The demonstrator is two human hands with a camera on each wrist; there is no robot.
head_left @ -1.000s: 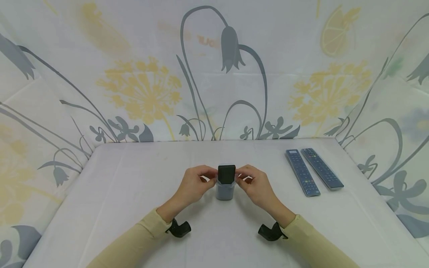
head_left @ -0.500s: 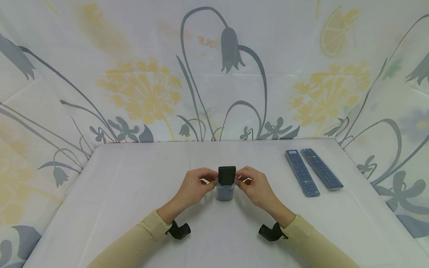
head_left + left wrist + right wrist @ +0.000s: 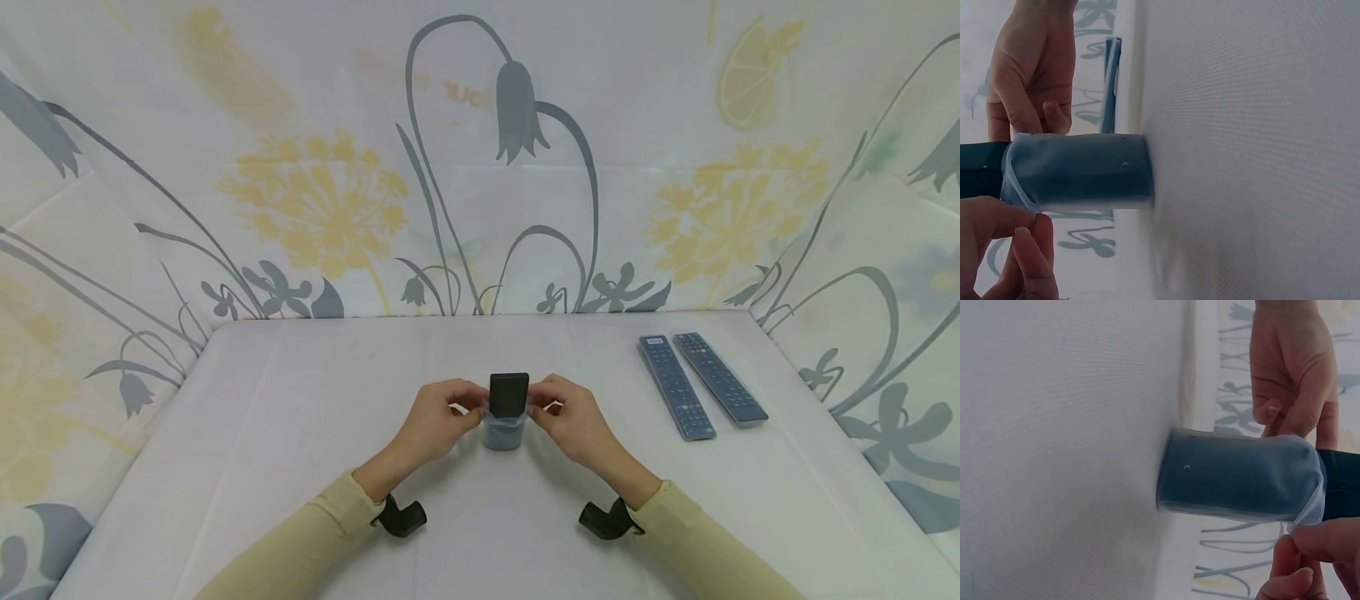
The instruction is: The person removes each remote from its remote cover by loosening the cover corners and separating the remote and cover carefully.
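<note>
A dark, flat-sided slab (image 3: pixel 508 394) stands upright on the table in a translucent sleeve (image 3: pixel 505 433), its top end sticking out bare. In the left wrist view the sleeve (image 3: pixel 1085 172) reaches down to the cloth, and its mouth is slanted and creased. My left hand (image 3: pixel 435 421) pinches the sleeve's rim on the left between thumb and fingers. On the opposite side my right hand (image 3: pixel 573 417) pinches the rim likewise, and in the right wrist view a fold of film (image 3: pixel 1310 509) runs to its fingertips. Slab markings do not show.
Two dark remote controls (image 3: pixel 677 387) (image 3: pixel 722 379) lie side by side at the back right of the white table (image 3: pixel 300 367). Flower-patterned cloth (image 3: pixel 330 200) hangs behind and at both sides. A black wrist camera (image 3: pixel 401 517) sits under each cuff.
Both hands have sunk very slightly in the head view, and the slab's top sits a touch lower. Each hand keeps its pinch on the sleeve. The remote controls lie where they were.
</note>
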